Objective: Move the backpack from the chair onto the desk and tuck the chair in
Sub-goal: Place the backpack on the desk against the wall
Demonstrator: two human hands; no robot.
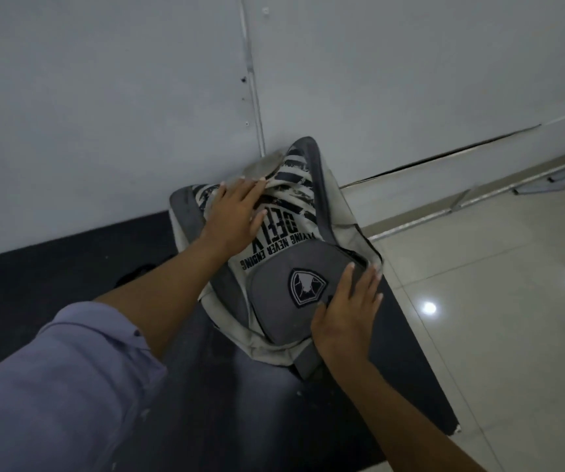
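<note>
The grey and off-white backpack (288, 212) with black stripes and printed lettering lies on the dark desk top (70, 264), its top end leaning against the white wall. My left hand (237, 212) rests flat on its upper striped part, fingers apart. My right hand (346, 311) lies flat on the right side of the grey front pocket with the shield badge (305, 284), fingers reaching the zip edge. Neither hand is closed around the fabric. The chair is not in view.
The white wall (104, 97) runs right behind the desk. The desk's right edge (420, 352) drops to a glossy tiled floor (499, 318). Some metal strips (546, 183) lie on the floor by the wall at far right.
</note>
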